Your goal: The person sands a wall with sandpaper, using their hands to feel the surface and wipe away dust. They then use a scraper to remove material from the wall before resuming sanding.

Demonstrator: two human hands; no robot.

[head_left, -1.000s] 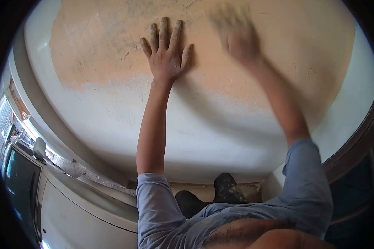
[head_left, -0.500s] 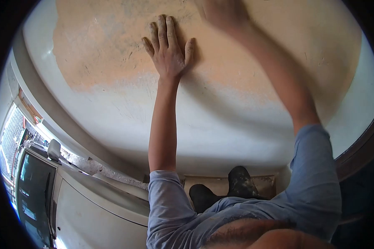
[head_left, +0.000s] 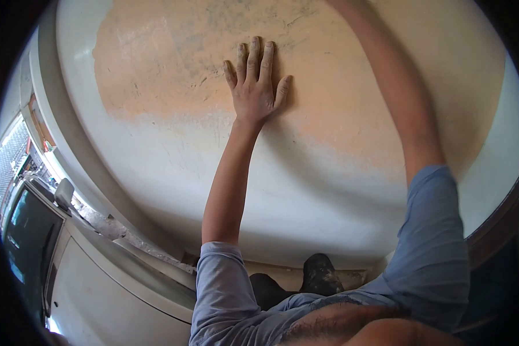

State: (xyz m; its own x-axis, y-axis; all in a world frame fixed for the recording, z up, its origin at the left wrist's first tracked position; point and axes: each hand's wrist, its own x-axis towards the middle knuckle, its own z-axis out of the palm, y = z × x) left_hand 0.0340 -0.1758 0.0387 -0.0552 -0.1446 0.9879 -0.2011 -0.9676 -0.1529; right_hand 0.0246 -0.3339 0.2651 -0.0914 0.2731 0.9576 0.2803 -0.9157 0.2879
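My left hand (head_left: pixel 256 92) lies flat against a large pale upright surface (head_left: pixel 173 150), fingers stretched and slightly spread, holding nothing. Its fingertips look dusty. Under the palm is a broad orange-tan patch (head_left: pixel 155 75) with dark smudges and scratches, its lower edge fading into the white. My right forearm (head_left: pixel 395 86) reaches up across the right side of this patch. The right hand itself is beyond the top edge of the view.
A light-coloured vehicle (head_left: pixel 109 282) with a side mirror (head_left: pixel 64 192) stands to the left. Below me are dark boots (head_left: pixel 322 274) near the base of the surface. A dark brown edge (head_left: pixel 496 202) runs along the right.
My right hand, blurred at the top half a second ago, has gone up out of view. My left hand stays spread on the patch, now appearing lower and further right as the view shifts.
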